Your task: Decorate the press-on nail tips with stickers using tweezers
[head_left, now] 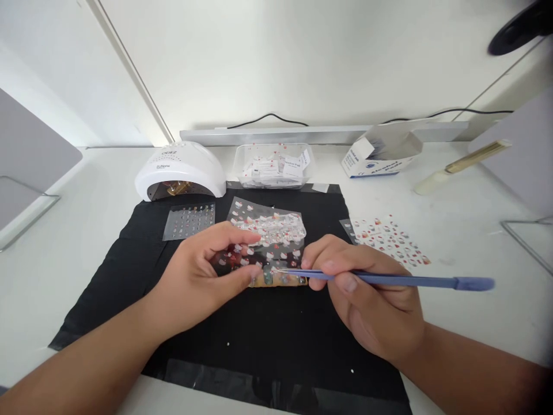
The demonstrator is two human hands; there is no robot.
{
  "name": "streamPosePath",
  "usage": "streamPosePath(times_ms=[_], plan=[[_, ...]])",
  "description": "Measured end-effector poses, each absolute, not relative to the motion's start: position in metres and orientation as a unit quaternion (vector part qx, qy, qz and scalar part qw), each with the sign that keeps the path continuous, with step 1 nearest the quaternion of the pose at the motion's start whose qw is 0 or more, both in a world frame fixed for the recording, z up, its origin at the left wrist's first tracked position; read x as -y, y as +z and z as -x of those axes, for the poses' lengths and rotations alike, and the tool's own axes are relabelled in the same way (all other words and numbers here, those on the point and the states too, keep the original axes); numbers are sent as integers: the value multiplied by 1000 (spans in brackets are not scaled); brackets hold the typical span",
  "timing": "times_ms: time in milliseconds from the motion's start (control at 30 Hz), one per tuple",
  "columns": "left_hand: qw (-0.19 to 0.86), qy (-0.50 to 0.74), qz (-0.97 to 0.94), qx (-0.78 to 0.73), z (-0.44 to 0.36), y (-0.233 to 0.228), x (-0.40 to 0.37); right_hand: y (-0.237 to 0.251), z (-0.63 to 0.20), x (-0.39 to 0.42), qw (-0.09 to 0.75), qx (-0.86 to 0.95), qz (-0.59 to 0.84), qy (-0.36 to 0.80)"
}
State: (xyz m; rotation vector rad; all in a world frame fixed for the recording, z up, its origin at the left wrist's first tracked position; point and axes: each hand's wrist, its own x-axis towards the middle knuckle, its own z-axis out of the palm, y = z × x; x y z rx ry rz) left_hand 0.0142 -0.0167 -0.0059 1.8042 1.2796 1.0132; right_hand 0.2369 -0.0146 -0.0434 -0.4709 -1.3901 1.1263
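My right hand (pixel 371 294) is closed around blue tweezers (pixel 389 279), held almost level with the fine tips pointing left. The tips meet a row of small glittery nail tips (pixel 268 278) on a yellowish strip, just at the lower edge of a clear sticker sheet (pixel 270 255) with white and red cartoon motifs. My left hand (pixel 199 271) lies at the left of this sheet. Its thumb reaches the left end of the row, and the index finger extends over the sheet, apart from the thumb. Its other fingers are mostly hidden.
A white nail lamp (pixel 181 167) stands at the back left, beside a clear tub (pixel 274 167) of packets and an alcohol pads box (pixel 382 155). Sticker sheets (pixel 190 221) lie left and right on and beside the black mat (pixel 242 346). A brush (pixel 462 164) is farther right.
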Motion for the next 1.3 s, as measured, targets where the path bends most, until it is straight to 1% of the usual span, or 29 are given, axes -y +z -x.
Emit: streamPosePath(times_ms=[100, 267, 367, 433, 500, 567, 667, 800, 967, 1300], plan=[[330, 379, -670, -546, -8, -10, 3, -46, -237, 11, 591, 585, 214, 513], [271, 319, -675, -607, 4, -17, -17, -49, -239, 5, 579, 540, 254, 556], [157, 301, -712, -615, 9, -12, -14, -48, -240, 3, 571, 531, 267, 567], [103, 307, -755, -571, 9, -5, -7, -47, -240, 2, 561, 528, 269, 577], [128, 298, -806, -495, 6, 1, 2, -48, -240, 1, 553, 527, 269, 586], [174, 219, -853, -440, 0, 4, 11, -49, -240, 0, 551, 524, 272, 590], [165, 82, -876, -446, -11, 1, 17, -51, -241, -1, 546, 522, 279, 593], [137, -5, -867, -479, -20, -4, 16, -51, -241, -1, 536, 519, 283, 603], [155, -40, -874, -458, -21, -1, 13, -47, -238, 0, 519, 505, 308, 617], [187, -21, -882, -431, -18, -5, 11, -45, -238, 1, 486, 502, 325, 637]])
